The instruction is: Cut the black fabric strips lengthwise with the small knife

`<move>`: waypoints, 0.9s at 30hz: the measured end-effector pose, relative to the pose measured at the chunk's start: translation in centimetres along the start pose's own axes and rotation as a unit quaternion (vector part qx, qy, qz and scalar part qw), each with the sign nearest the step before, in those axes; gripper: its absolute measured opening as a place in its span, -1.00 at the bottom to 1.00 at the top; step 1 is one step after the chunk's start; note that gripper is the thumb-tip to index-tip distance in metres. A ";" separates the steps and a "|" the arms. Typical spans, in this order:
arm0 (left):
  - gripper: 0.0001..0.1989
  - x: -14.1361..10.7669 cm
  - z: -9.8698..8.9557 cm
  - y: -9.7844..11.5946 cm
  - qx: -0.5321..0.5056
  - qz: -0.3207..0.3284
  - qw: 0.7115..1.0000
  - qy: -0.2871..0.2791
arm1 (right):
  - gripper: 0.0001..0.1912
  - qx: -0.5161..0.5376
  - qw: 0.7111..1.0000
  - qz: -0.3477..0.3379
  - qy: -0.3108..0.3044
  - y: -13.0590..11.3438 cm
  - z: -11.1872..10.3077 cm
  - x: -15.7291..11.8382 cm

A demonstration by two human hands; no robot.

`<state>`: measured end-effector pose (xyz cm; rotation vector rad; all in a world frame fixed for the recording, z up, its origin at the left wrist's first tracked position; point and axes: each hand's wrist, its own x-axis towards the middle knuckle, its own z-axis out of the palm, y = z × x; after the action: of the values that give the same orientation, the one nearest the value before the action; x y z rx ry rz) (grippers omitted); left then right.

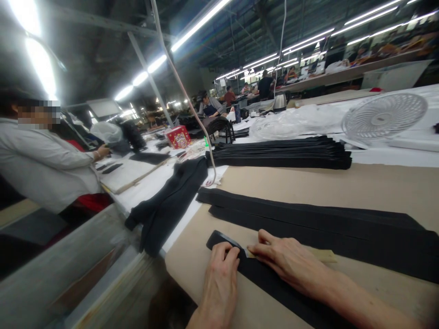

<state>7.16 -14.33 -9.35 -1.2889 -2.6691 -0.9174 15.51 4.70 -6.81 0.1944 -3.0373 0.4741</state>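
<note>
A long black strip of material [274, 292] lies slantwise on the brown board, with a greyish line along its far end. My left hand [219, 278] is closed, its bent fingertips pressing on the strip near that end. In my right hand [288, 258] is a flat tool with a pale yellowish handle [324, 255]; its narrow front end meets the strip beside my left fingertips. My right fingers are wrapped over the tool, hiding its middle. Just beyond my hands, wider black strips [308, 224] lie overlapped on the board.
Behind the board [384, 183] sits a stack of black strips [281, 153]. Black cloth [168, 201] drapes over the left table edge. A cable [181, 87] hangs down to the table. A white fan [384, 116] lies back right. A co-worker [48, 155] stands at left.
</note>
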 end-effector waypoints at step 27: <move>-0.53 0.9 -1.7 -3.2 -0.074 -0.052 0.996 0.018 | -0.79 -0.041 0.999 0.004 0.035 -2.4 1.3 5.9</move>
<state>3.95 -16.12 -9.30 -1.1539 -2.7092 -1.1597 9.94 1.31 -6.87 0.1592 -2.9834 0.3495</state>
